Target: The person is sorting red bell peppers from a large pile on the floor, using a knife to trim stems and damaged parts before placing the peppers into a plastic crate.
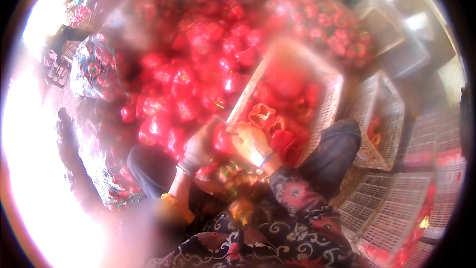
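A red bell pepper (223, 139) is between my two hands, above my lap. My left hand (198, 145), in a pale glove, is closed around its left side. Against its right side rests my right hand (252, 144), gloved too, with its fingers curled; whatever they may hold is hidden. Just beyond my right hand stands a white plastic crate (246, 94) with red peppers in it, some cut open at the top (261, 114). Pepper scraps (240, 178) in green, yellow and red lie below my hands.
A large heap of red peppers (183, 79) spreads ahead and to the left. A full mesh sack (94, 67) stands at the far left. On the right are a second crate (382, 99) with a few pepper pieces and several stacked crates (391, 198). Haze blurs the upper part.
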`<act>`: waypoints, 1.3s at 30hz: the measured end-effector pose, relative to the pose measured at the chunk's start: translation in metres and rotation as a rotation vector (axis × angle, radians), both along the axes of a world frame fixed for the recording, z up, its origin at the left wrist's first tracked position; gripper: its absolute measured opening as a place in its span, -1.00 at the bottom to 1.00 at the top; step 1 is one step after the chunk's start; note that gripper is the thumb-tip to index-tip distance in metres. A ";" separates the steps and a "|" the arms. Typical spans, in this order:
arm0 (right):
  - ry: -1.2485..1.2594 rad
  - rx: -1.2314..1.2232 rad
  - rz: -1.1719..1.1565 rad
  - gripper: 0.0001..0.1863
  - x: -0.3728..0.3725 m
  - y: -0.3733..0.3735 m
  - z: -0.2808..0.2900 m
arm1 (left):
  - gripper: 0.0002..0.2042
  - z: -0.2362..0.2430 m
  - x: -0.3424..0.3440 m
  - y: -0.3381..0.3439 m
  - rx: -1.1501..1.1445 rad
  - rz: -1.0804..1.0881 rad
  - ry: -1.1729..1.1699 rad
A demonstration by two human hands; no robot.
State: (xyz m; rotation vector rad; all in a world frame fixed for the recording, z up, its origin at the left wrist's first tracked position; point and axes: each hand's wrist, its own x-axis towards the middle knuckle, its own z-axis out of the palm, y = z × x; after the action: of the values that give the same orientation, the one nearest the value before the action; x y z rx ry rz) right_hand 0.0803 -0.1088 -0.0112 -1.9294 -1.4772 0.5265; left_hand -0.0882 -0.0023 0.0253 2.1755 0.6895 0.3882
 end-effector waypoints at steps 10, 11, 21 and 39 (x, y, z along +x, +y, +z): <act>0.224 0.039 -0.255 -0.70 -0.029 -0.017 -0.024 | -0.57 -0.031 0.027 -0.029 0.467 0.398 0.024; 0.279 0.174 -0.313 -0.79 -0.032 -0.011 -0.026 | -0.62 -0.035 0.031 -0.029 0.476 0.436 0.017; 0.334 -0.193 -0.482 -0.62 -0.020 0.003 -0.042 | -0.72 -0.076 0.047 0.006 0.069 0.512 0.109; 1.100 -0.249 -0.655 -0.74 0.020 0.015 -0.093 | -0.62 -0.085 0.066 0.005 0.112 0.707 -0.088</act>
State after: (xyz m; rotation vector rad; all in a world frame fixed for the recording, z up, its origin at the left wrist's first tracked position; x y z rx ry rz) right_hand 0.1004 -0.0936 -0.1043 -1.6546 -0.0845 1.2048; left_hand -0.0226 0.0023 -0.0595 1.9399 1.4090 0.8935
